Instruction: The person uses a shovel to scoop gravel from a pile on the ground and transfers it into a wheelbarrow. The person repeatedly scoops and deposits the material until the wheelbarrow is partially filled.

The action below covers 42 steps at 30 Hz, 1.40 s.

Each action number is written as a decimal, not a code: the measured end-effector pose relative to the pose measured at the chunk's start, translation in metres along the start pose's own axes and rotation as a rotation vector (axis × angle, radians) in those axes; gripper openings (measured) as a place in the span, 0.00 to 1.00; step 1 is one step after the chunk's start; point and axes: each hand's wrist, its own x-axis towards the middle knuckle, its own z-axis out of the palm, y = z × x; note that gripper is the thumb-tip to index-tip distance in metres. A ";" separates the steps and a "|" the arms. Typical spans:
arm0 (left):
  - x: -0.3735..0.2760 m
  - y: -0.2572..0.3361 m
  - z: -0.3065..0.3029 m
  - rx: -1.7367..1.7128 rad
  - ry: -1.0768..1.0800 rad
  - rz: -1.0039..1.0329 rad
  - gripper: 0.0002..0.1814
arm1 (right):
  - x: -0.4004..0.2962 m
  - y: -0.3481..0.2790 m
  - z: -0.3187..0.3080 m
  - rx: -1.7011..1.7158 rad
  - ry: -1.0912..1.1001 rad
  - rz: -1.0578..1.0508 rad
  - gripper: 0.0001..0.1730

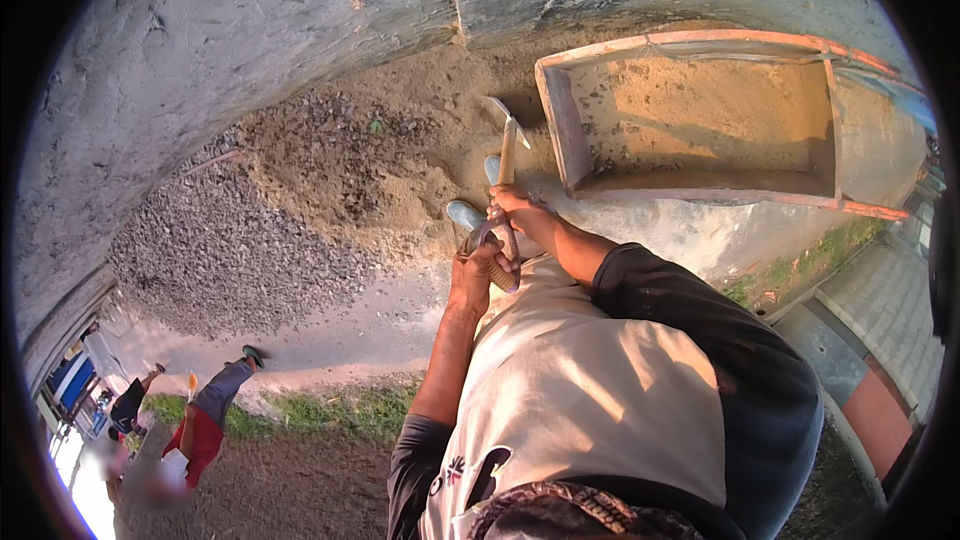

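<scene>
My right hand [514,201] is closed around the wooden shaft of a long-handled tool [508,154], apparently a shovel. Its metal blade [513,123] is seen nearly edge-on, just beyond my boots [466,215] and left of a cart. My left hand [472,274] grips the tool's upper end, where a looped handle with a ribbed part shows; its exact shape is partly hidden by my fingers. The open box cart [559,120] has an orange frame and a layer of sand inside, with shadow across it.
A gravel heap [247,262] and darker sandy soil [360,142] lie to the left, along a rough concrete wall [300,7]. Cart handles [874,208] stick out rightward. Grass [337,410] edges the path at lower left, where a person in red [199,446] and another person [129,405] are.
</scene>
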 end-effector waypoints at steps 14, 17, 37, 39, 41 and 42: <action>0.047 -0.003 -0.131 -0.139 0.080 -0.019 0.19 | 0.076 0.049 0.062 -0.166 0.261 -0.234 0.19; 0.068 0.001 -0.181 -0.116 0.023 -0.032 0.19 | 0.093 0.062 0.096 -0.218 0.422 -0.244 0.24; 0.019 0.055 -0.197 -0.029 0.483 0.016 0.07 | 0.070 0.126 0.140 0.188 -0.324 -0.285 0.09; 0.002 0.067 -0.199 0.018 0.489 0.039 0.06 | 0.031 0.116 0.184 -0.014 0.108 -0.075 0.03; -0.009 0.065 -0.183 -0.061 0.493 0.044 0.05 | 0.030 0.126 0.168 0.156 -0.065 -0.180 0.05; -0.010 0.059 -0.184 -0.068 0.486 0.035 0.05 | 0.023 0.118 0.169 0.102 0.017 -0.142 0.05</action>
